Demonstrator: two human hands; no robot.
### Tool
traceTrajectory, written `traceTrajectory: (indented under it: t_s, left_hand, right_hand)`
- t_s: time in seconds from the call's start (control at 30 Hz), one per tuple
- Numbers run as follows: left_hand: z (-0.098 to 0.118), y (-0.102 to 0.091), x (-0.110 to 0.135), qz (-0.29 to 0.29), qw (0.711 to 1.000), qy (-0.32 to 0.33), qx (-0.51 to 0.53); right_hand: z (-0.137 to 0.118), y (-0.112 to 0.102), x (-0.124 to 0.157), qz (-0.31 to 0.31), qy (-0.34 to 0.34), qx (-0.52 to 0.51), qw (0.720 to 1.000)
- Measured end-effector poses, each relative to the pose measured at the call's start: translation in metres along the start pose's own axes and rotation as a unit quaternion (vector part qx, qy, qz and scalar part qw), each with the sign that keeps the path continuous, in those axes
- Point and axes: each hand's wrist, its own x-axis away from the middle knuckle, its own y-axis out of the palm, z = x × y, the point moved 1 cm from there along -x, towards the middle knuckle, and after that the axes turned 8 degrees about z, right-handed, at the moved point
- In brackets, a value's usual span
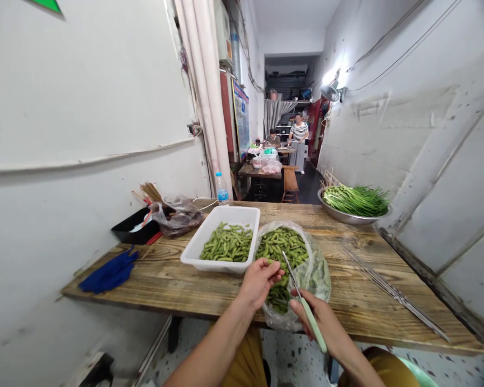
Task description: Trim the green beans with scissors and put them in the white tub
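Observation:
My left hand (259,280) is at the near edge of a clear plastic bag (318,274) full of green bean pods, fingers pinched together on a pod at the bag's mouth. My right hand (320,318) grips scissors (302,298) with pale green handles; the thin blades point up over the bag toward my left fingers. To the left of the bag stands a white rectangular tray (197,247) holding cut green pods. Both rest on a wooden table (177,279).
A metal bowl of long green stalks (355,201) sits at the far right, metal skewers (391,290) lie on the right. A blue cloth (108,273), black tray (131,230), bagged items (179,215) and a water bottle (221,189) stand left. Two people work at a far table (262,171).

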Motion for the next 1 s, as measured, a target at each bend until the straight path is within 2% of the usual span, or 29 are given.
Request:
traceTrajectory:
  t_s: [0.17, 0.4, 0.5, 0.67, 1.0]
  left_hand:
    - [0.000, 0.001, 0.003, 0.005, 1.000, -0.001, -0.004]
    - [-0.001, 0.006, 0.004, -0.002, 0.998, -0.047, 0.028]
    - [-0.003, 0.006, 0.003, -0.005, 0.998, -0.046, 0.030]
    - [-0.004, 0.004, 0.004, -0.004, 1.000, -0.013, -0.001]
    - [-0.012, -0.001, -0.004, 0.016, 1.000, -0.006, -0.014]
  right_hand:
    - [0.000, 0.001, 0.003, -0.008, 0.004, -0.001, 1.000]
    - [0.000, 0.009, 0.005, -0.050, 0.050, -0.110, 0.991]
    - [-0.004, 0.009, 0.007, -0.059, 0.052, -0.132, 0.988]
    - [-0.002, 0.007, 0.006, -0.052, 0.050, -0.107, 0.992]
    - [0.017, 0.012, -0.001, -0.031, 0.065, -0.079, 0.994]
